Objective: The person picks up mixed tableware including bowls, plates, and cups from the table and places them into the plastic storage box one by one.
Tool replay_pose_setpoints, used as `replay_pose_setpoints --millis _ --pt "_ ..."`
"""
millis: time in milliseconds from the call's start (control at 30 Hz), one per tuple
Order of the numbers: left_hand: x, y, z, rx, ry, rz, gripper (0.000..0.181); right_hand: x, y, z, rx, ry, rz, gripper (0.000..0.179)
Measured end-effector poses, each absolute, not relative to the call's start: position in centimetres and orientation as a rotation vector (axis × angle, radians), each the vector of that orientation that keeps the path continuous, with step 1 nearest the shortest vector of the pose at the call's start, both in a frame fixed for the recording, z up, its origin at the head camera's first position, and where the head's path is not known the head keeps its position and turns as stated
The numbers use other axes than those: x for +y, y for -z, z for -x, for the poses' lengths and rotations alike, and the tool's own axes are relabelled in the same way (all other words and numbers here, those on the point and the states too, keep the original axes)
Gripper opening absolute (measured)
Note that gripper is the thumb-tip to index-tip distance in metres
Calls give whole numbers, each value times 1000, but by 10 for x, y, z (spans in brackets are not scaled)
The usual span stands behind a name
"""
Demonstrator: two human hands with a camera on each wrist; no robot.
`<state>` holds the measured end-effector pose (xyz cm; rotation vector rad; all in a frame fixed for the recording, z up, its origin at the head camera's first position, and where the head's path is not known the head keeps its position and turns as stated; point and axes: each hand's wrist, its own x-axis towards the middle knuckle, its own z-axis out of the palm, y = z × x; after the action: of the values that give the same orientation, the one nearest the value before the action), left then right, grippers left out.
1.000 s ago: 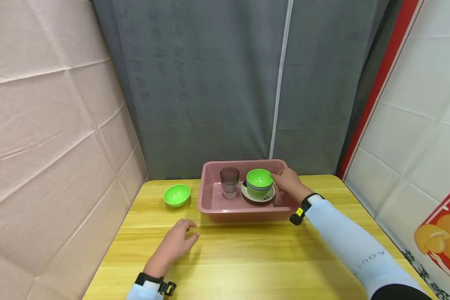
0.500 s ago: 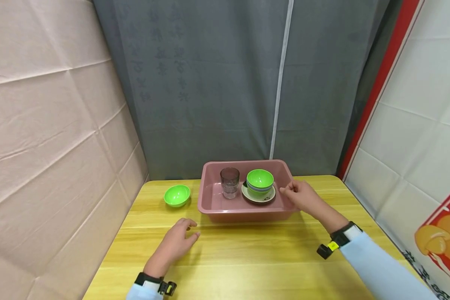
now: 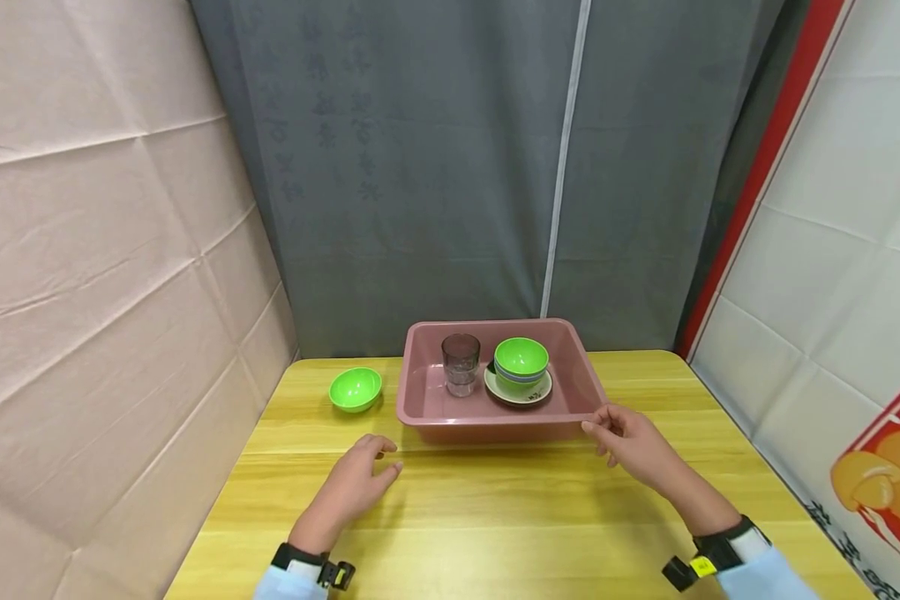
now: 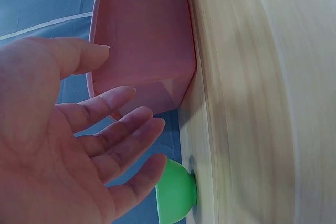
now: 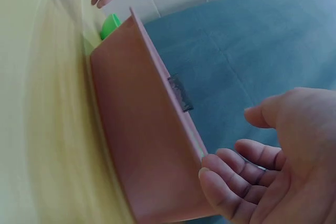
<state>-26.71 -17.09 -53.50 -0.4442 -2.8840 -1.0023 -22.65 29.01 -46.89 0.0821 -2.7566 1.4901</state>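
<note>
My left hand (image 3: 356,482) hovers over the table in front of the tub's left corner, palm facing inward and fingers loosely bent, holding nothing. My right hand (image 3: 630,442) is at the front right corner of the pink plastic tub (image 3: 450,429), its fingers loosely curled with nothing between them. Inside the tub stands a clear drinking glass (image 3: 461,367). Beside it, a stack of bowls topped by a green bowl (image 3: 521,358) rests on a white-rimmed plate (image 3: 543,390). Another green bowl (image 3: 355,390) sits upright on the table, left of the tub and beyond my left hand.
The yellow wood-grain table (image 3: 495,533) runs under everything. Behind the tub hangs a grey curtain (image 3: 420,183). A pale cloth wall (image 3: 120,292) borders the left, and a white printed panel (image 3: 840,275) the right.
My right hand has come away from the stacked bowls, out over the tub's right side to its front right corner. My left hand and the dishes stay as they were.
</note>
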Motion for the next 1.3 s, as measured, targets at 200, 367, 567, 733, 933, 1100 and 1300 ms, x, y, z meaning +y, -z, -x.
replay_pose_setpoints --millis 200,367,567,733,933,1100,1300 --pt "-169 535 266 -2879 1009 447 30 292 491 222 -2770 -1464 -140 25" --pt "-167 535 265 -2879 1013 457 31 294 507 223 -2809 -1344 -143 22" --pt "-165 536 263 -2888 1024 483 33 292 518 221 -2825 -1304 -155 24" --pt "-164 535 262 -2879 1022 486 34 291 522 222 -2827 -1301 -157 24" --pt "-165 536 265 -2877 1084 442 28 291 528 221 -2835 -1300 -159 22" --pt "-178 539 283 -2819 1269 192 17 291 529 219 -2832 -1318 -197 24" --pt "-211 545 322 -2687 1419 -161 26 287 529 217 -2846 -1339 -184 27"
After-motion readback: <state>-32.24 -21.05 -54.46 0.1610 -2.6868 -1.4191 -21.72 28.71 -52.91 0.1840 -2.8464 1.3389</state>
